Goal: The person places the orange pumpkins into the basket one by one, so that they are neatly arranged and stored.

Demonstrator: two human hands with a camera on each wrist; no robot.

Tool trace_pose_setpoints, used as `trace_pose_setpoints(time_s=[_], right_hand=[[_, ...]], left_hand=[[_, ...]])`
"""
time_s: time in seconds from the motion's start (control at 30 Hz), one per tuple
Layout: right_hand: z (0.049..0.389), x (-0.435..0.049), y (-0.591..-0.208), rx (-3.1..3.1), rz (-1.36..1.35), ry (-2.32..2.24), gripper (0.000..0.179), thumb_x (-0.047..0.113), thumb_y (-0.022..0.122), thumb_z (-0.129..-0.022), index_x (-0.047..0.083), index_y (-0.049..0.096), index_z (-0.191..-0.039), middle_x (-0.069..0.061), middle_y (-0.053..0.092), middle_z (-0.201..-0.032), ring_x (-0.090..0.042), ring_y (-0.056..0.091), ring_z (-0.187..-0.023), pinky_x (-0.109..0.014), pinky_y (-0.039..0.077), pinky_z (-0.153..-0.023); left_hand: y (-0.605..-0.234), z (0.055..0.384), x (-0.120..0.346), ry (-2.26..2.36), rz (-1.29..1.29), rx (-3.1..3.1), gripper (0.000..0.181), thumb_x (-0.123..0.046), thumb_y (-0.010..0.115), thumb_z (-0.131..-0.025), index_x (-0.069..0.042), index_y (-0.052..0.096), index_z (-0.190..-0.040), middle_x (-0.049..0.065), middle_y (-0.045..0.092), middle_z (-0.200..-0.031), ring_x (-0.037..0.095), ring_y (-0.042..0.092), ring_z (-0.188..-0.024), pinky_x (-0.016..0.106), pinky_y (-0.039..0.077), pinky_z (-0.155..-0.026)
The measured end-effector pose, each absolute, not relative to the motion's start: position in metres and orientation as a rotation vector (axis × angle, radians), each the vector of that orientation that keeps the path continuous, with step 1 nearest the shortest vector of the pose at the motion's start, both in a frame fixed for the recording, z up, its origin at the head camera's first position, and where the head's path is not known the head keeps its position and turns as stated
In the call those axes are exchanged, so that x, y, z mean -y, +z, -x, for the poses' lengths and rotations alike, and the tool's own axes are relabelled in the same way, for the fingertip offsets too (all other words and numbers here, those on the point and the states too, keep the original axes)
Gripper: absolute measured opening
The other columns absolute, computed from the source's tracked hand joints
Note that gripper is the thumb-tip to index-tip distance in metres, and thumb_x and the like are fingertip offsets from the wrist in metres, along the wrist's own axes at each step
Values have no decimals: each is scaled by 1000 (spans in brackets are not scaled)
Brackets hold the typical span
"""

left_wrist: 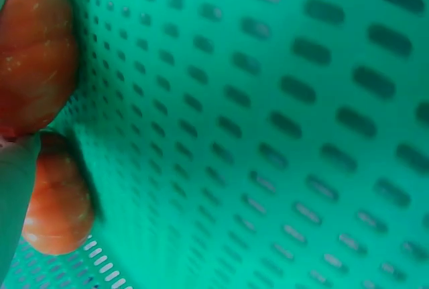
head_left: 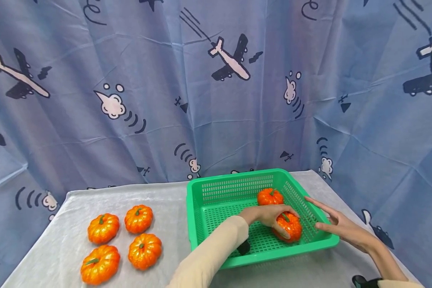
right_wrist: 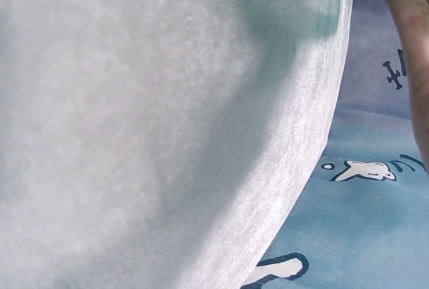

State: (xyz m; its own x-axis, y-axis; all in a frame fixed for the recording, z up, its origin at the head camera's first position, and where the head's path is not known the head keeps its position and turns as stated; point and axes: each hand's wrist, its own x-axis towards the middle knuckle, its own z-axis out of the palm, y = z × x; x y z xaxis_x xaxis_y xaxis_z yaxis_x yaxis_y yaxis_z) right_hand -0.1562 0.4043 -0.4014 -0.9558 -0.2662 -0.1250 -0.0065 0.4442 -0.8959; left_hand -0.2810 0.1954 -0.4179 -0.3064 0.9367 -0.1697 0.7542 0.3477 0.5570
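Observation:
My left hand (head_left: pixel 273 218) reaches into a green plastic basket (head_left: pixel 237 262) and holds a small orange pumpkin (head_left: pixel 291 228) with its fingers and thumb around it. Behind that one, a second orange pumpkin (head_left: pixel 270 197) sits in the basket's far right corner. Both pumpkins (left_wrist: pixel 33 47) show at the left edge of the left wrist view, partly cut off. At the basket's right rim rests my right hand (head_left: pixel 342 226), thumb and fingers spread and fairly straight, holding no pumpkin. The right wrist view catches only some fingers (right_wrist: pixel 409 21) beside the green rim.
On the left of the cloth-covered table (head_left: pixel 173 208) lie several more orange pumpkins (head_left: pixel 103 228) with green stems. A blue curtain (head_left: pixel 158 100) with airplane prints hangs behind and on both sides. The table's right edge runs close to my right arm.

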Motion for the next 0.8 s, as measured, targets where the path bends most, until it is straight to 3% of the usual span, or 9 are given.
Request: trace_pose_setpoints(time_s=[0.17, 0.53, 0.7, 0.73, 0.8], right_hand=[[155, -404, -400, -2441, 240, -1512, 61, 15, 41, -95, 26, 8, -145, -18, -13, -147, -51, -12, -126, -72, 21, -85], [153, -405, -400, -2408, 234, -1514, 61, 14, 40, -96, 26, 6, -145, -19, -17, -146, -50, -13, -126, -68, 27, -84], [154, -404, -398, -2417, 224, -1515, 61, 13, 41, -95, 26, 8, -145, -17, -17, -146, -46, 0, -123, -51, 36, -77], [154, -403, -398, -2413, 216, -1512, 62, 14, 41, -95, 26, 7, -145, -16, -17, -146, -47, 14, -116, -46, 35, -75], [155, -403, -397, -2404, 214, -1510, 62, 14, 41, -95, 26, 7, -145, -16, -18, -146, -48, 14, -115, -46, 36, -74]], left_hand=[[-417, 279, -198, 457, -1523, -2183, 67, -36, 74, -70, -27, 42, -129, -13, 37, -131, -2, 35, -116, 12, 31, -92], [-410, 272, -202, 297, -1539, -2231, 74, -35, 74, -72, -25, 39, -135, -14, 36, -136, -3, 32, -121, 11, 29, -94], [-405, 269, -201, 404, -1428, -2230, 76, -27, 78, -69, -25, 39, -134, -15, 35, -135, -3, 34, -118, 11, 33, -89], [-404, 269, -200, 422, -1413, -2233, 78, -27, 78, -68, -25, 38, -135, -15, 34, -136, -3, 34, -120, 11, 34, -89], [-400, 270, -198, 450, -1396, -2247, 80, -28, 79, -67, -26, 37, -135, -15, 33, -137, -1, 34, -121, 13, 34, -90]])
